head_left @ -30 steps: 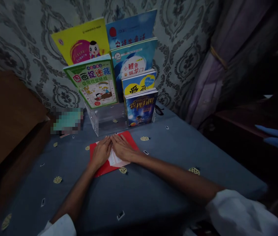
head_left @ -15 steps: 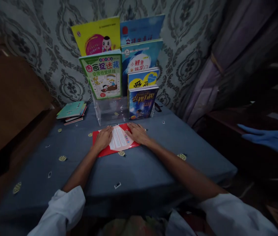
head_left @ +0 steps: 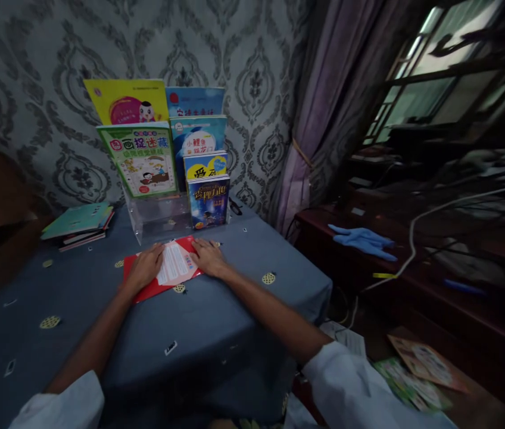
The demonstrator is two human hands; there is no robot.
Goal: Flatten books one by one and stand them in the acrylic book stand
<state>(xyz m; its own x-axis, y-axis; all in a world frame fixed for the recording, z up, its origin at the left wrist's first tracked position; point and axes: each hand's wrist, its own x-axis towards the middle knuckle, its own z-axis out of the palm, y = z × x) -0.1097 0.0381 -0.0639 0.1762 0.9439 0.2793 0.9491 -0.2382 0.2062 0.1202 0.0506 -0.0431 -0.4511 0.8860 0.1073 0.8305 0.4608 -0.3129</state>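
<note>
A thin red book with a pale printed panel lies flat on the blue tablecloth. My left hand rests on its left part, fingers stretched out and flat. On its right part lies my right hand, also flat with fingers extended. Just behind the book stands a clear acrylic rack. It holds several upright books, among them a green picture book, a yellow book and a dark blue book.
A pile of thin books sits at the table's back left. To the right, a dark red cabinet bears a blue glove and a white cable. Below it lie loose booklets. A purple curtain hangs behind.
My head view has turned to the right, so the table and books appear farther left and more of the cabinet and window shows. Both hands remain flat on the red book.
</note>
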